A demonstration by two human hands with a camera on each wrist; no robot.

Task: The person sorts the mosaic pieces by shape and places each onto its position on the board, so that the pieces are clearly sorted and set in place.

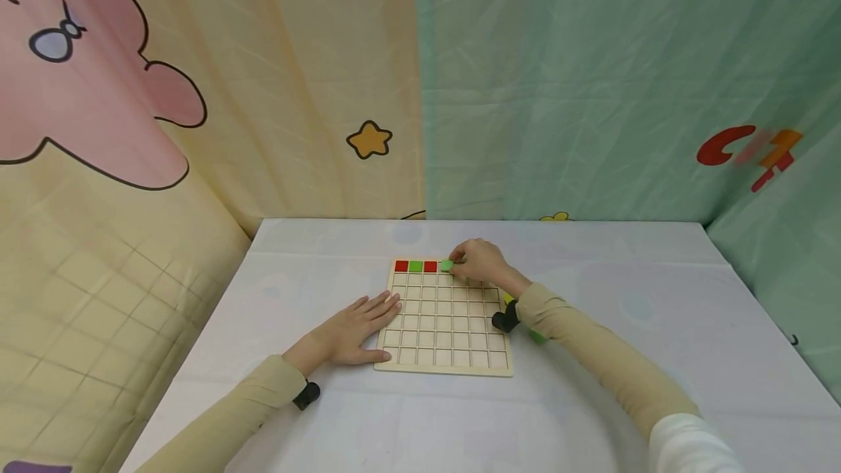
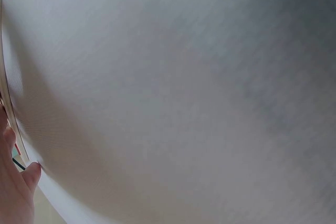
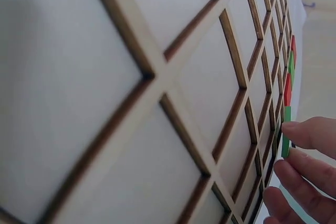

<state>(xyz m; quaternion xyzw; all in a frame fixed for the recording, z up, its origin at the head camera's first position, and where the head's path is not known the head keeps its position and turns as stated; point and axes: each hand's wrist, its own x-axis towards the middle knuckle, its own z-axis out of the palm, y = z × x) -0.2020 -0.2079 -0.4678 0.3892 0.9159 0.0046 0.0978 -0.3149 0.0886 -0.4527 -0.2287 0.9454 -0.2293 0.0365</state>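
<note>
A pale wooden grid board [image 1: 436, 319] lies flat on the table. Along its far row, from the left corner, sit a red tile [image 1: 401, 266], a green tile [image 1: 416, 266] and another red tile [image 1: 430, 266]. My right hand [image 1: 482, 261] pinches a green tile [image 3: 286, 129] between thumb and fingers, at the fourth square of that row. In the right wrist view this tile stands tilted beside the red one. My left hand [image 1: 360, 328] lies flat with fingers spread, fingertips and thumb resting on the board's left edge.
Partly hidden under my right forearm, a yellow piece [image 1: 509, 299] and a green piece [image 1: 538, 337] lie right of the board. A white cloth covers the table [image 1: 328, 429]. Patterned curtains [image 1: 558, 86] hang behind and at both sides.
</note>
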